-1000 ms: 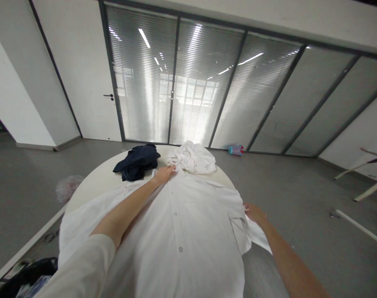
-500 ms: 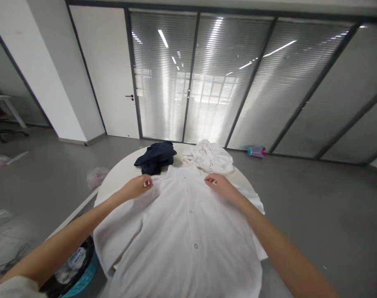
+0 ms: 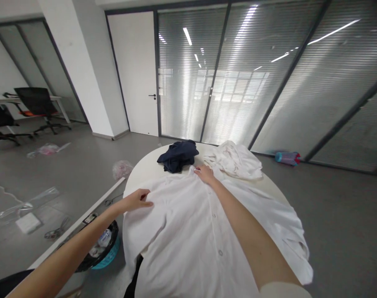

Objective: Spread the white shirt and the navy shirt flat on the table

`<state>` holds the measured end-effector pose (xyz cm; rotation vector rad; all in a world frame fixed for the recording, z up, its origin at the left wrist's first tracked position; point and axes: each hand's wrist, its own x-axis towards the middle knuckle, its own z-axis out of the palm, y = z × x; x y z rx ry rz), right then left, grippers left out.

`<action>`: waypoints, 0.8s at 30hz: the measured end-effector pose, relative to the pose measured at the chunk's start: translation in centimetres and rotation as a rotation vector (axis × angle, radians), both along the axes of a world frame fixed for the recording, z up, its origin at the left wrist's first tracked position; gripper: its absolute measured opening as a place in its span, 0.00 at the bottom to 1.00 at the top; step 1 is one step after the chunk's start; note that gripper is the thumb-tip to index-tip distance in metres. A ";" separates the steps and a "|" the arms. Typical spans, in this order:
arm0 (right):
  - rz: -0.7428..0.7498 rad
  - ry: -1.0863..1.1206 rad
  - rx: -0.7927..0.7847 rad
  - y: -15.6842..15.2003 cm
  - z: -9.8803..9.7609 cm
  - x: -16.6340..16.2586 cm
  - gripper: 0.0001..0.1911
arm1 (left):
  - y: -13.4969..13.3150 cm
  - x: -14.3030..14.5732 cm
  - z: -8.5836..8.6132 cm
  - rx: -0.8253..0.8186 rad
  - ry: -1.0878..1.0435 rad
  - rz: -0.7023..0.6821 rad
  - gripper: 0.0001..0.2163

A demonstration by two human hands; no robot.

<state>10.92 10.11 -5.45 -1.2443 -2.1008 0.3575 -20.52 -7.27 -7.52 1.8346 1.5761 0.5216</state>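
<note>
The left hand (image 3: 138, 200) rests on the left shoulder part of a white button shirt (image 3: 194, 231). Its fingers are curled and look pinched on a bit of the cloth, though the view is too small to be sure of the grip. The right hand (image 3: 204, 174) reaches across to the far end of the shirt, at the collar. Its fingers lie bent on the cloth there, and I cannot tell if it is holding the cloth or just pressing on it.

The shirt lies spread out flat, buttons up, on a round white table (image 3: 145, 167). It covers most of the top, and its right sleeve hangs over the edge.

Just past the right hand sits a crumpled dark blue garment (image 3: 177, 155), touching the collar end of the shirt. Beside that, to the right, lies a bunched white garment (image 3: 235, 160).

On the floor under the left arm stands a blue bin (image 3: 103, 252) with a black bag in it. It holds some plastic wrappers and other trash. A clear plastic bag (image 3: 122, 169) lies on the floor near the table. A blue and red bottle (image 3: 287, 157) lies by the glass wall.
</note>
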 end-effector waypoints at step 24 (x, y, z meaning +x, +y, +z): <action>-0.153 -0.261 0.151 4.7 -2.3 1.5 0.15 | -4.0 -4.1 0.9 -0.323 -0.548 0.114 0.28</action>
